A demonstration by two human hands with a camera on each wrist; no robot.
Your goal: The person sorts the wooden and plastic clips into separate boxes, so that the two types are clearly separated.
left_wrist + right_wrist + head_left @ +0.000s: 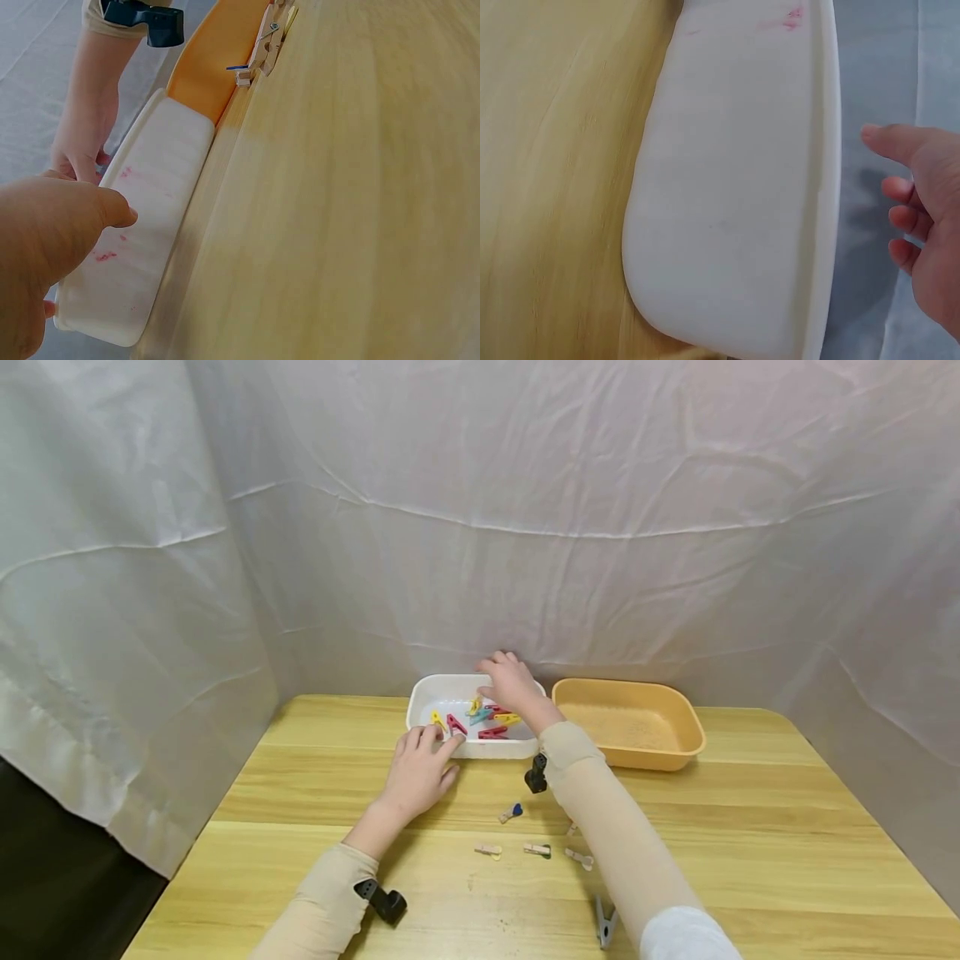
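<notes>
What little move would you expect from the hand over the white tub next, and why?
Probably the right hand dips and pinches one of the coloured pegs: it hovers open over the white tub, holding nothing, while the left hand rests on the near rim.

I am sitting in what looks like a recording booth or a simple lab, not a home. White wrinkled cloth (525, 527) hangs on all sides and hides the room behind it. In front of me is only a plain wooden counter (750, 827). On each of my forearms a small black camera (536, 774) is strapped, which belongs to such a setup.
</notes>
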